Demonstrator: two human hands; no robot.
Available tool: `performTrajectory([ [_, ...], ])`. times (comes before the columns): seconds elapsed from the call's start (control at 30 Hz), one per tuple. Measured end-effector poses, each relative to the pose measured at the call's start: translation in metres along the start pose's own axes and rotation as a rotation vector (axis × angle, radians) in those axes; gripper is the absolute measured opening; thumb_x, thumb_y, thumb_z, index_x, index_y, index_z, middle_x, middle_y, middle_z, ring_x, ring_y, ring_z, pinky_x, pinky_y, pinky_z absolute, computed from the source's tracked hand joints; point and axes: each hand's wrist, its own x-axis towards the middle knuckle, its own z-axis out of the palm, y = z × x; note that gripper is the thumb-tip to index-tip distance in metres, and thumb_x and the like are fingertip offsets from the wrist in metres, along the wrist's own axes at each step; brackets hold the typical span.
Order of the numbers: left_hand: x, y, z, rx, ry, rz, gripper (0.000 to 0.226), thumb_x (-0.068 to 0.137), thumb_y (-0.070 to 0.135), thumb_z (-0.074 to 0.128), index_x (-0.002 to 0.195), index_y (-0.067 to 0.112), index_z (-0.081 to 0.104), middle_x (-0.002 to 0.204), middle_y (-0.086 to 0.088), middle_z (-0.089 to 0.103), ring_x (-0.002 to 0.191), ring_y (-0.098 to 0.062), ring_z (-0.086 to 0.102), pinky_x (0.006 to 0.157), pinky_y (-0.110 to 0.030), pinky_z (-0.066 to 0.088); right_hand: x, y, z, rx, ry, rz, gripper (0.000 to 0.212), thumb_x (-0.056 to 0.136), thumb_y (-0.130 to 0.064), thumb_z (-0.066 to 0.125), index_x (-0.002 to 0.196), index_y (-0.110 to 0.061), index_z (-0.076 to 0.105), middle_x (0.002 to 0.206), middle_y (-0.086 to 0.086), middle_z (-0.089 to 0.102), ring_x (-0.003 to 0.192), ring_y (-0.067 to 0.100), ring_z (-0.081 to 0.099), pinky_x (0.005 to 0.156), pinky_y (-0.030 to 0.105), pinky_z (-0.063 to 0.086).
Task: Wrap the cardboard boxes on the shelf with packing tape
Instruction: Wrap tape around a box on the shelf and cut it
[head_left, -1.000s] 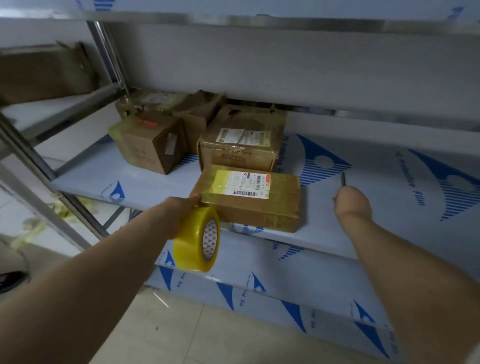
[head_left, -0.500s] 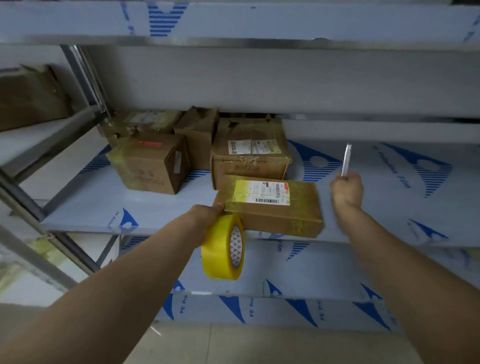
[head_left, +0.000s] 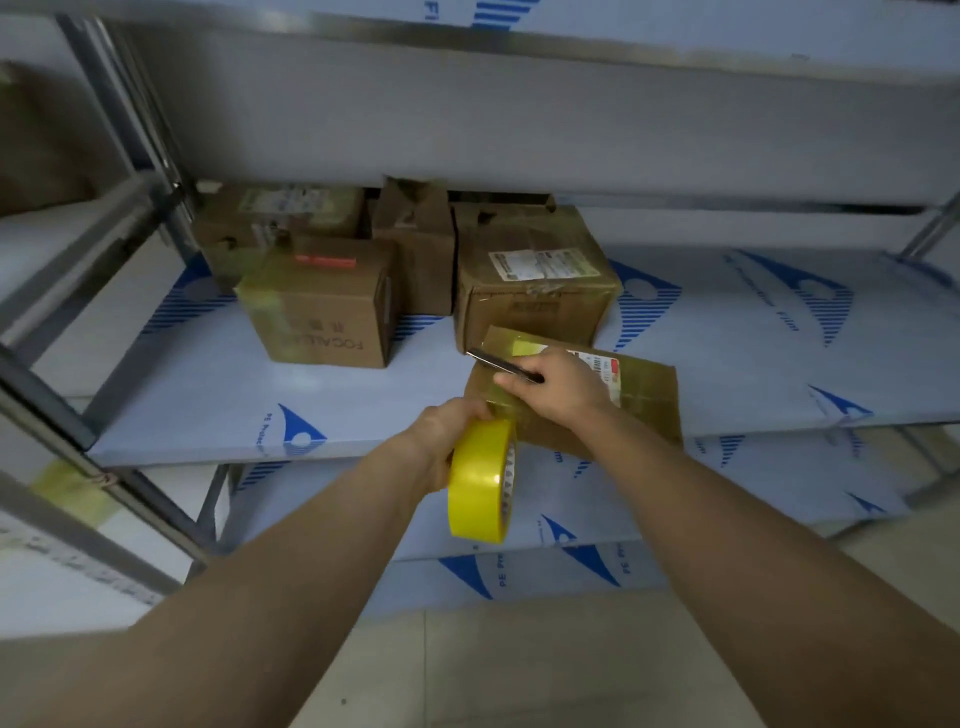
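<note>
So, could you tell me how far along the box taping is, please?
Done: the front flat box already carries yellowish tape bands. In hand: the left hand holds the tape roll at its near corner; the right hand holds a thin blade just above, probably to cut the tape. Left: the rear box with a raised flap looks untaped; the others are unclear.

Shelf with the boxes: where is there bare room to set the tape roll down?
Bare: the shelf right of the flat box and labelled box; also the front strip before the printed box. Crowded: back left, where boxes cluster.
</note>
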Motion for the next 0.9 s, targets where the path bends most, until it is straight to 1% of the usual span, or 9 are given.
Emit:
performTrajectory([
  [0.07, -0.002, -0.005, -0.002, -0.033, -0.069, -0.003, 0.038, 0.089, 0.017, 0.057, 0.125, 0.005, 0.053, 0.117, -0.023, 0.061, 0.088, -0.032, 0.061, 0.072, -0.037, 0.053, -0.003, 0.002, 0.009, -0.14, 0.138, -0.035, 0.036, 0.094, -0.046, 0.05, 0.123, -0.029, 0.063, 0.108, 0.004, 0.058, 0.1, 0.024, 0.058, 0.075, 0.033, 0.047],
  [0.2, -0.001, -0.009, -0.001, 0.014, -0.113, 0.013, 0.029, 0.092, 0.017, 0.057, 0.119, 0.007, 0.057, 0.11, -0.019, 0.064, 0.086, -0.028, 0.062, 0.072, -0.034, 0.052, 0.003, 0.008, 0.023, -0.29, 0.217, -0.13, 0.032, 0.095, -0.036, 0.047, 0.123, -0.027, 0.062, 0.111, 0.004, 0.057, 0.097, 0.027, 0.059, 0.069, 0.033, 0.044],
  [0.4, 0.01, -0.031, 0.001, 0.076, 0.088, 0.112, 0.052, 0.087, 0.016, 0.067, 0.132, 0.012, 0.04, 0.118, -0.015, 0.059, 0.105, -0.033, 0.061, 0.089, -0.043, 0.052, 0.015, 0.011, 0.023, -0.281, 0.225, -0.168, 0.033, 0.094, -0.037, 0.049, 0.123, -0.027, 0.064, 0.11, 0.003, 0.059, 0.095, 0.027, 0.06, 0.068, 0.031, 0.043],
  [0.53, 0.005, -0.048, 0.001, 0.124, 0.125, 0.108, 0.024, 0.088, 0.026, 0.068, 0.101, 0.013, 0.053, 0.098, -0.011, 0.06, 0.086, -0.025, 0.062, 0.08, -0.04, 0.055, 0.015, 0.011, 0.023, -0.29, 0.221, -0.168, 0.032, 0.094, -0.037, 0.05, 0.121, -0.026, 0.065, 0.107, 0.003, 0.06, 0.093, 0.027, 0.061, 0.066, 0.031, 0.044],
  [0.6, 0.004, -0.051, 0.002, 0.108, 0.122, 0.1, 0.021, 0.089, 0.03, 0.066, 0.096, 0.015, 0.053, 0.097, -0.011, 0.06, 0.084, -0.027, 0.061, 0.082, -0.042, 0.055, 0.015, 0.011, 0.022, -0.291, 0.223, -0.162, 0.03, 0.094, -0.039, 0.05, 0.114, -0.025, 0.068, 0.102, 0.004, 0.061, 0.091, 0.028, 0.061, 0.061, 0.029, 0.039],
  [0.67, 0.002, -0.05, 0.002, 0.078, 0.133, 0.108, 0.013, 0.092, 0.028, 0.061, 0.095, 0.018, 0.054, 0.094, -0.011, 0.06, 0.083, -0.028, 0.059, 0.084, -0.043, 0.053, 0.013, 0.007, 0.016, -0.23, 0.199, -0.12, 0.036, 0.092, -0.051, 0.048, 0.104, -0.023, 0.068, 0.095, 0.001, 0.061, 0.088, 0.024, 0.06, 0.062, 0.028, 0.038],
  [0.77, 0.004, -0.046, 0.0, 0.068, 0.157, 0.139, 0.011, 0.095, 0.022, 0.056, 0.085, 0.02, 0.054, 0.093, -0.012, 0.06, 0.084, -0.029, 0.058, 0.086, -0.044, 0.051, 0.008, -0.004, -0.002, -0.021, -0.001, 0.002, 0.05, 0.086, -0.069, 0.042, 0.107, -0.031, 0.066, 0.097, -0.01, 0.059, 0.091, 0.014, 0.052, 0.078, 0.033, 0.043],
  [0.83, 0.003, -0.042, 0.0, 0.093, 0.18, 0.149, 0.01, 0.094, 0.022, 0.057, 0.084, 0.022, 0.055, 0.097, -0.012, 0.06, 0.091, -0.031, 0.059, 0.092, -0.045, 0.051, 0.008, -0.009, -0.014, 0.208, -0.11, 0.087, 0.043, 0.09, -0.063, 0.042, 0.098, -0.029, 0.068, 0.092, -0.009, 0.06, 0.086, 0.013, 0.052, 0.082, 0.034, 0.042],
  [0.9, 0.003, -0.04, -0.001, 0.121, 0.197, 0.159, 0.009, 0.093, 0.022, 0.058, 0.085, 0.022, 0.055, 0.101, -0.011, 0.059, 0.097, -0.031, 0.057, 0.096, -0.045, 0.049, 0.008, -0.008, -0.02, 0.419, -0.154, 0.147, 0.024, 0.096, -0.035, 0.049, 0.086, -0.02, 0.065, 0.072, -0.002, 0.057, 0.063, 0.012, 0.047, 0.061, 0.026, 0.038],
])
